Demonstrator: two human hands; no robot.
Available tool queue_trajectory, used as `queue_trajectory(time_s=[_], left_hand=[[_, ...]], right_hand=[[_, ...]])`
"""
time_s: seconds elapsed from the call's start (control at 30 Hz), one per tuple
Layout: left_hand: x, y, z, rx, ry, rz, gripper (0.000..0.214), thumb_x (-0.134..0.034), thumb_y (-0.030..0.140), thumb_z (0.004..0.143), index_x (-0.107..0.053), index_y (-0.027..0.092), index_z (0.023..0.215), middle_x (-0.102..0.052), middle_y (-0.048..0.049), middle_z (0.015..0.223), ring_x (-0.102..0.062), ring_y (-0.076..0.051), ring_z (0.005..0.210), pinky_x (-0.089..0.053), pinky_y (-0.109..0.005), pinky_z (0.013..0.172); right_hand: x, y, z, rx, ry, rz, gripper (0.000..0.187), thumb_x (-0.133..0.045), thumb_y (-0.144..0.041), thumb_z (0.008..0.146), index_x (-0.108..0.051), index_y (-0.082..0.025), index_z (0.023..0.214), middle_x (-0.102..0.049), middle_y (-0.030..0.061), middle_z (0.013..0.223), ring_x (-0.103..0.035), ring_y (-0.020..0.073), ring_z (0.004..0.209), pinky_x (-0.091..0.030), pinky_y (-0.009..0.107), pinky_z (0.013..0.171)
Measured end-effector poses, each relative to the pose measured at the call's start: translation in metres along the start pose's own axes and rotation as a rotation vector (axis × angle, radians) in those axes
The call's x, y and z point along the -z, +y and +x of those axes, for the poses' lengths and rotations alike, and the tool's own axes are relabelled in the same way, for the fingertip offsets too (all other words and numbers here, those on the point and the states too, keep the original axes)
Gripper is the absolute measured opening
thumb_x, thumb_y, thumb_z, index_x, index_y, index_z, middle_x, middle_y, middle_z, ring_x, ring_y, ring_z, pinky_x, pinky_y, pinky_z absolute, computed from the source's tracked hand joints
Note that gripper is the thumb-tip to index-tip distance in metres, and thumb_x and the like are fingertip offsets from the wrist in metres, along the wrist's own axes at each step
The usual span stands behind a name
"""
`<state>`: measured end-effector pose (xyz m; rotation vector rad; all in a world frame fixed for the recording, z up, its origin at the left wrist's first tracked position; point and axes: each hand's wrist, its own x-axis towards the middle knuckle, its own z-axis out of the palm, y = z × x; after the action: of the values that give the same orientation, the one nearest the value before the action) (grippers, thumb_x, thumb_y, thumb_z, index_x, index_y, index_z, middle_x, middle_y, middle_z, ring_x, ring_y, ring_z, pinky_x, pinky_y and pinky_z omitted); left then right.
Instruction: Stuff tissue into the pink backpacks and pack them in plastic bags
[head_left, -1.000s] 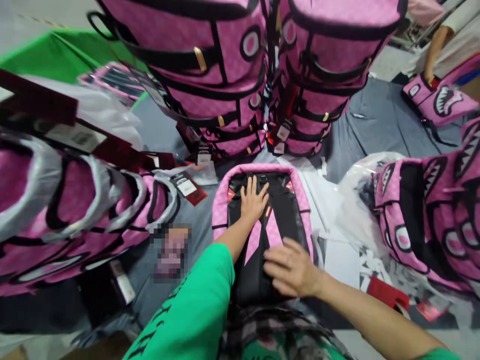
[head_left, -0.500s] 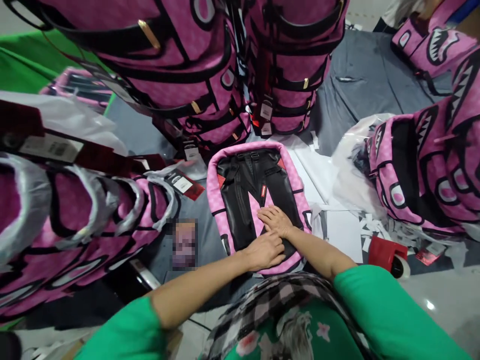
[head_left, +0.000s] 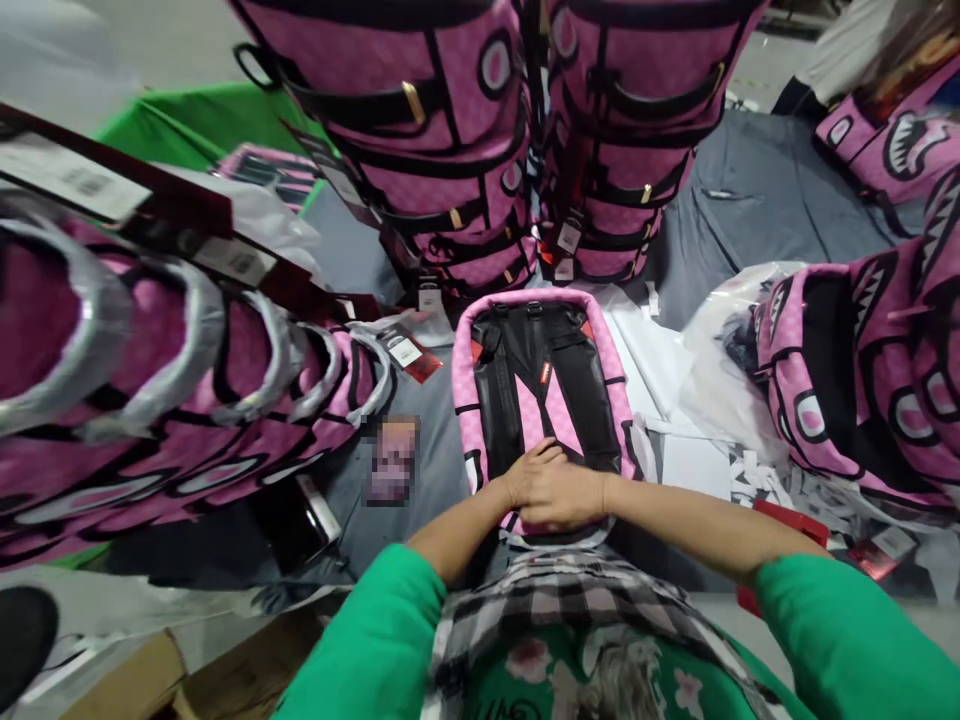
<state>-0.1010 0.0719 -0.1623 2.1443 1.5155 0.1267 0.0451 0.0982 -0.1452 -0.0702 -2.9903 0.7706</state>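
Note:
A pink and black backpack (head_left: 469, 400) lies in front of me with its black strap side up. My left hand (head_left: 527, 472) rests on its lower part, fingers lying over the surface and partly covered by my other hand. Overlapping it from the right, my right hand (head_left: 568, 496) has its fingers curled in at the lower middle of the bag. What those curled fingers hold, if anything, is hidden. A small red label (head_left: 545, 373) shows where the straps meet, above both hands.
Pink backpacks (head_left: 465, 150) stand stacked behind the bag. More wrapped backpacks (head_left: 172, 400) line the left, with red hang tags (head_left: 409, 352). To the right are a shark-mouth backpack (head_left: 810, 410), clear plastic (head_left: 720, 350), white paper scraps (head_left: 750, 480) and a red tape dispenser (head_left: 791, 520).
My right hand has slid down the backpack and its fingers have curled in. My left hand has shifted up beside it. The view has turned, so the scene sits further right.

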Motion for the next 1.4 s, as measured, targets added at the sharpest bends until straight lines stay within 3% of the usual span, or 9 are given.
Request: queue_trajectory(time_s=[0.1,0.23,0.4,0.57,0.73,0.83,0.9,1.13,1.4], left_hand=[[0.017,-0.005,0.007,0.082,0.172,0.034,0.038,-0.053,0.028,0.097,-0.065,0.022,0.133,-0.059,-0.0137,0.144,-0.042,-0.031,0.145,-0.024,-0.059,0.124],[0.013,-0.014,0.017,0.398,0.401,0.068,0.067,-0.059,0.048,0.092,-0.044,0.024,0.153,-0.026,-0.0158,0.166,-0.004,-0.047,0.154,-0.011,-0.075,0.118],[-0.015,-0.020,0.013,0.423,0.388,0.034,0.075,-0.068,0.045,0.083,-0.045,0.029,0.152,-0.022,-0.0113,0.168,0.005,-0.050,0.153,-0.008,-0.074,0.119],[-0.014,-0.029,0.021,0.395,0.391,0.004,0.075,-0.067,0.041,0.083,-0.044,0.028,0.153,-0.019,-0.0122,0.169,0.005,-0.050,0.153,-0.007,-0.073,0.119],[0.004,-0.024,0.018,0.367,0.330,-0.033,0.063,-0.055,0.047,0.095,-0.042,0.028,0.154,-0.020,-0.0126,0.168,-0.001,-0.046,0.155,-0.012,-0.071,0.120],[-0.004,-0.001,0.008,0.448,0.347,-0.062,0.069,-0.051,0.052,0.097,-0.033,0.025,0.158,-0.013,-0.0149,0.170,0.000,-0.047,0.154,-0.015,-0.071,0.119],[-0.018,0.016,0.002,0.490,0.379,-0.058,0.077,-0.056,0.055,0.093,-0.031,0.022,0.159,-0.003,-0.0164,0.170,0.005,-0.050,0.153,-0.015,-0.073,0.118],[-0.052,0.028,-0.008,0.501,0.394,0.014,0.087,-0.068,0.050,0.084,-0.033,0.023,0.158,0.001,-0.0159,0.170,0.010,-0.051,0.151,-0.013,-0.072,0.119],[-0.047,0.030,0.004,0.531,0.372,0.020,0.092,-0.072,0.048,0.078,-0.033,0.022,0.158,-0.009,-0.0184,0.169,-0.003,-0.054,0.151,-0.016,-0.073,0.117]], right_hand=[[-0.004,-0.006,0.001,0.228,-0.137,-0.014,0.015,-0.064,-0.034,0.088,-0.068,-0.024,0.098,-0.066,0.0005,0.084,-0.056,0.0160,0.076,-0.045,0.028,0.073],[-0.019,0.005,-0.002,0.229,-0.162,-0.088,0.022,-0.058,-0.035,0.091,-0.067,-0.019,0.102,-0.064,0.0049,0.086,-0.053,0.0188,0.077,-0.040,0.033,0.073],[-0.044,0.010,-0.006,0.158,-0.129,-0.098,0.018,-0.060,-0.034,0.084,-0.066,-0.019,0.091,-0.061,0.0029,0.081,-0.050,0.0178,0.074,-0.039,0.034,0.074],[-0.045,0.015,-0.007,0.112,-0.056,-0.115,0.017,-0.063,-0.036,0.080,-0.067,-0.021,0.087,-0.062,0.0003,0.078,-0.051,0.0162,0.073,-0.043,0.031,0.075],[-0.006,0.031,-0.012,-0.309,0.224,-0.188,0.035,-0.048,-0.021,0.090,-0.067,-0.017,0.119,-0.064,0.0129,0.118,-0.054,0.0261,0.112,-0.040,0.046,0.102],[0.013,0.046,-0.013,-0.875,0.458,-0.316,0.053,-0.045,-0.025,0.094,-0.050,-0.016,0.146,-0.042,0.0168,0.153,-0.029,0.0366,0.143,-0.022,0.060,0.115],[0.014,0.053,-0.013,-1.036,0.441,-0.384,0.059,-0.049,-0.033,0.094,-0.046,-0.016,0.151,-0.032,0.0134,0.161,-0.012,0.0405,0.150,-0.015,0.063,0.118],[-0.017,0.054,-0.019,-1.004,0.429,-0.413,0.063,-0.049,-0.034,0.091,-0.046,-0.018,0.152,-0.036,0.0077,0.162,-0.001,0.0395,0.153,-0.011,0.063,0.120],[-0.016,0.067,-0.020,-1.004,0.440,-0.353,0.064,-0.050,-0.035,0.089,-0.047,-0.020,0.151,-0.034,0.0074,0.163,-0.009,0.0404,0.153,-0.016,0.061,0.121]])
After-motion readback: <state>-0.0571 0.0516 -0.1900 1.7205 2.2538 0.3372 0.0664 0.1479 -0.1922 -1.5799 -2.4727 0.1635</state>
